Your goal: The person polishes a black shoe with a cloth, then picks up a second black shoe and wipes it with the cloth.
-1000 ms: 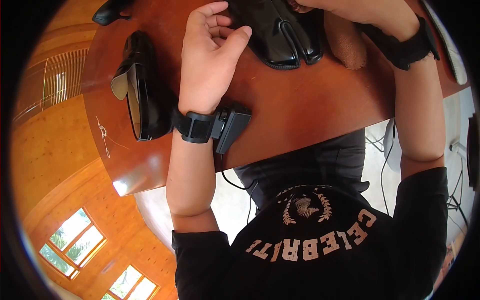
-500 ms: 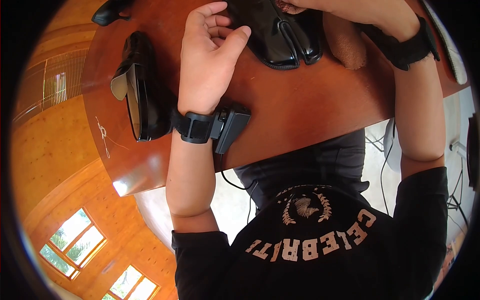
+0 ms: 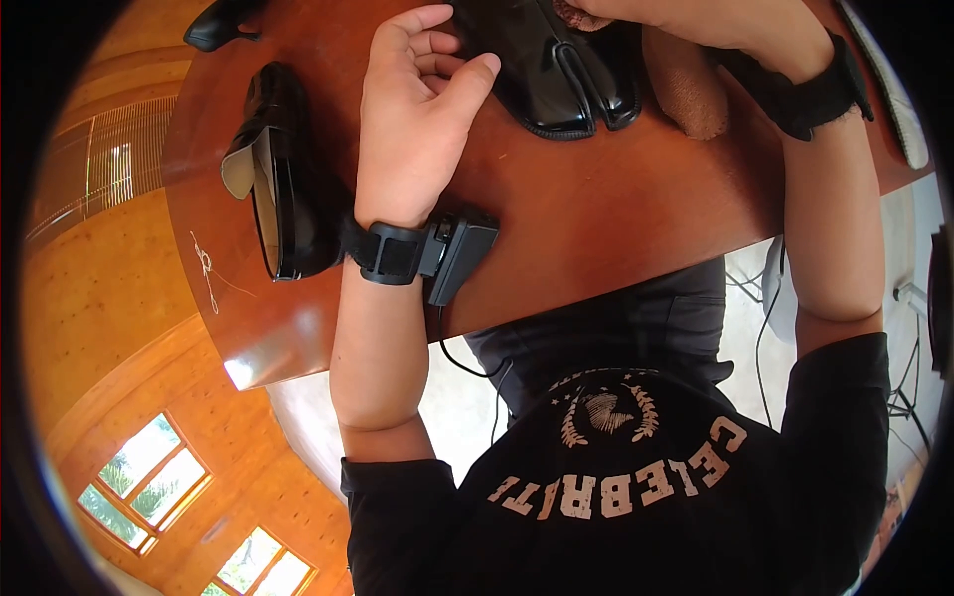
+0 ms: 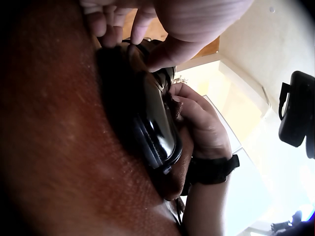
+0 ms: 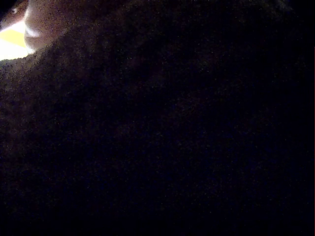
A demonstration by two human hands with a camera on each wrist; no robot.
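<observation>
A glossy black split-toe shoe [image 3: 556,84] lies on the brown table [image 3: 596,199], toe toward the person. My left hand [image 3: 417,119] holds its side; in the left wrist view, the thumb of this hand [image 4: 197,24] lies against the shoe [image 4: 160,132] with the fingers bent beside it. Brown cloth [image 3: 693,94] is bunched in my right hand [image 3: 740,30], pressed on the upper, while a length of it hangs over the side. The left wrist view shows the right hand [image 4: 206,128] at the shoe's far side. The right wrist view is almost wholly dark.
Another black shoe [image 3: 298,189] with a pale lining lies on its side at the left. Behind it is a dark pointed object [image 3: 217,28]. Pale thread [image 3: 206,263] lies near the left edge, and a long whitish item [image 3: 899,99] is at the right edge.
The right hand and the bunched cloth have shifted slightly left over the shoe's upper. The left hand and the shoe look unmoved.
</observation>
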